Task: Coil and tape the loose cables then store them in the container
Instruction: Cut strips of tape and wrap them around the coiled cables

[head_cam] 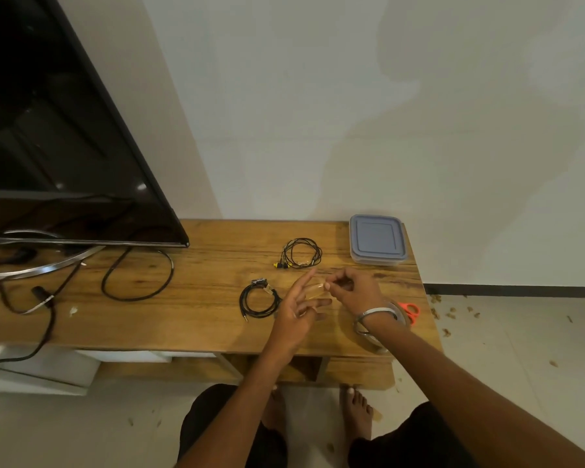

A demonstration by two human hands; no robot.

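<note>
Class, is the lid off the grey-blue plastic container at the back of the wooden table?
No: the grey-blue plastic container has its lid seated flat on top.

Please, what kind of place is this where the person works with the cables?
Probably a living room at home. A large flat television stands on a low wooden TV cabinet against a plain white wall, and the person stands barefoot on a tiled floor.
</note>
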